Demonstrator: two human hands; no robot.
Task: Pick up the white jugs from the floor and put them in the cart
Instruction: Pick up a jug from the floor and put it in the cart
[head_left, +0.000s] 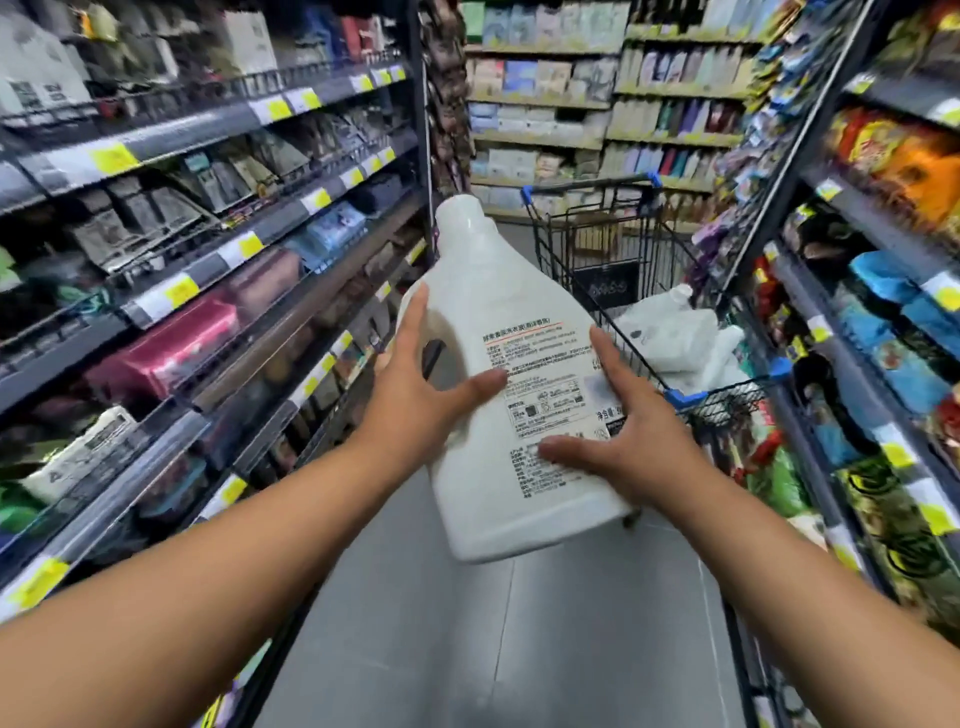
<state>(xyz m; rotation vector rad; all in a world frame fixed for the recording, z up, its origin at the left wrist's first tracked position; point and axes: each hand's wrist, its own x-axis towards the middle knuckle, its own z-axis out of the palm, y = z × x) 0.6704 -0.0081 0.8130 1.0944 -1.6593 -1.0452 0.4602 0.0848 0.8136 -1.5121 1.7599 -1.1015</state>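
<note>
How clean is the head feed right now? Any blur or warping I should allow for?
Head view: the left shelves are smeared by motion blur; the held white jug is sharper, its label print visible but too fine to read; wide-angle distortion bows the shelf lines outward; lighting is even, with no strong glare on the jug or cart.

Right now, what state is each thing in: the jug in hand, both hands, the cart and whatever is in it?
Held jug: off the floor, tilted, cap on, label toward the camera.
Left hand: fingers spread on the jug's handle side.
Right hand: fingers spread on the jug's label side.
Cart: ahead in the aisle, partly loaded.
Cart jugs: lying inside the cart.
</note>
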